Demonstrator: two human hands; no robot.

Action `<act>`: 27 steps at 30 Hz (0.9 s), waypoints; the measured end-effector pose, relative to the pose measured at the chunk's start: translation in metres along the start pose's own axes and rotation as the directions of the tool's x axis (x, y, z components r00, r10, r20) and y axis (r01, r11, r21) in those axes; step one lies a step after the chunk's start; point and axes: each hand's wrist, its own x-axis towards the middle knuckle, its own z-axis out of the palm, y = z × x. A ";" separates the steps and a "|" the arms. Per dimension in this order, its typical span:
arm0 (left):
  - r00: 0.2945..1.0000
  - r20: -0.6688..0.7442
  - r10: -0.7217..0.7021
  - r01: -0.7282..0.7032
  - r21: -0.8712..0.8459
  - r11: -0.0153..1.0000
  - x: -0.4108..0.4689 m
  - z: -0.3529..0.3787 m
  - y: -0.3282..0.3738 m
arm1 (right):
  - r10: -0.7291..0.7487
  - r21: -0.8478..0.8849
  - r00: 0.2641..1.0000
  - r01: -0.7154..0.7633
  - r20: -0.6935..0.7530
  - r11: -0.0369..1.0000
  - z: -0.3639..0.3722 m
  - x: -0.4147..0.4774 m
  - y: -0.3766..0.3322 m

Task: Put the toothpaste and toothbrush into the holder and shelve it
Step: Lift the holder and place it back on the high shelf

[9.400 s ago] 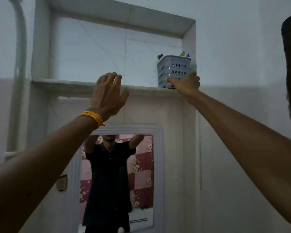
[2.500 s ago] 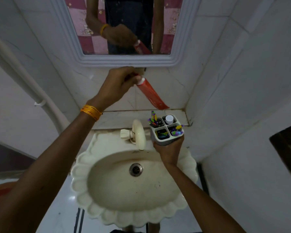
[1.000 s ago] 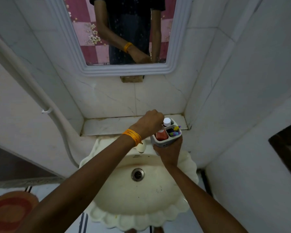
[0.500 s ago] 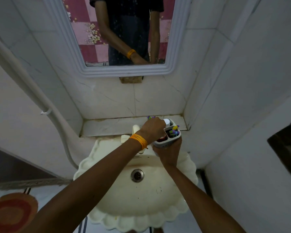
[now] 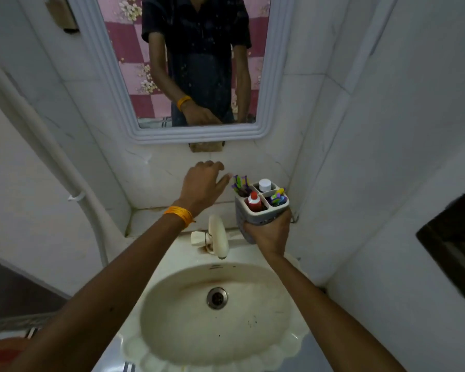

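My right hand [image 5: 270,233] grips a grey holder [image 5: 255,215] with four compartments from below, above the back right of the sink. A red toothpaste tube [image 5: 253,201] stands in its near left compartment. A white-capped tube [image 5: 265,185] fills the far compartment. Purple and green toothbrushes [image 5: 240,183] stick out of the far left one, and more coloured brushes [image 5: 277,197] sit in the right one. My left hand [image 5: 203,183], with an orange thread at the wrist, hovers just left of the holder, fingers apart and empty.
A cream sink [image 5: 218,312] with a drain lies below, its cream tap [image 5: 216,236] just left of the holder. A marble ledge [image 5: 156,217] runs behind it. A white-framed mirror [image 5: 199,134] hangs above. A pipe [image 5: 65,167] runs down the left wall.
My left hand has let go of the red toothpaste tube, which now stands in the holder, and has lifted up and to the left. The holder has risen slightly.
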 end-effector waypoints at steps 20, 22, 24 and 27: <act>0.804 -0.539 0.252 -0.149 0.228 0.962 0.148 -0.273 0.054 | -0.474 0.098 0.836 0.515 -0.277 0.852 -0.090 0.109 -0.373; 0.763 -0.570 0.305 -0.162 0.288 0.944 0.158 -0.295 0.064 | -0.505 0.088 0.814 0.547 -0.286 0.832 -0.100 0.111 -0.403; 0.731 -0.599 0.327 -0.158 0.318 0.935 0.163 -0.315 0.073 | -0.534 0.077 0.794 0.576 -0.291 0.814 -0.110 0.114 -0.428; 0.669 -0.662 0.338 -0.186 0.292 0.938 0.172 -0.345 0.086 | -0.585 0.088 0.743 0.640 -0.326 0.763 -0.125 0.111 -0.465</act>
